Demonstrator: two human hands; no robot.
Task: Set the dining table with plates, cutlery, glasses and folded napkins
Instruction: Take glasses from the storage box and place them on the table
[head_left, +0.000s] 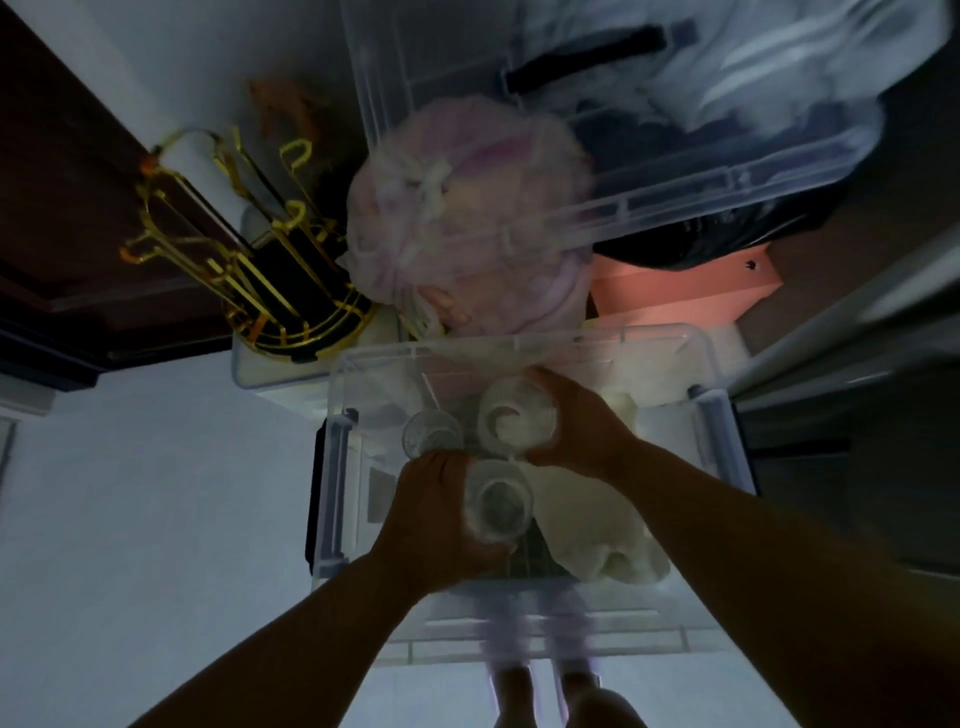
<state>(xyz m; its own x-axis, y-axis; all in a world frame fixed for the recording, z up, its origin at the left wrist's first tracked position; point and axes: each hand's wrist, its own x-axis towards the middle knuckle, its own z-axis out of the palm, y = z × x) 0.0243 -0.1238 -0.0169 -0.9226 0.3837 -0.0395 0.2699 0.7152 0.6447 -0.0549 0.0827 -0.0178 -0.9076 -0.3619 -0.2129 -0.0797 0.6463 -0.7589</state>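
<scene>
No writing can be read; a pale label on the bin (337, 467) wall is blurred. Beyond the clear bin stand a gold rack (249, 249), a pink bag (467, 218) and a second clear box (649, 171) tilted above. A cream cloth (597, 525) lies inside the bin. The left hand (436, 519) grips one glass (498, 504); the right hand (576, 421) grips another glass (517, 418). A third glass (431, 431) stands in the bin between them, untouched.
</scene>
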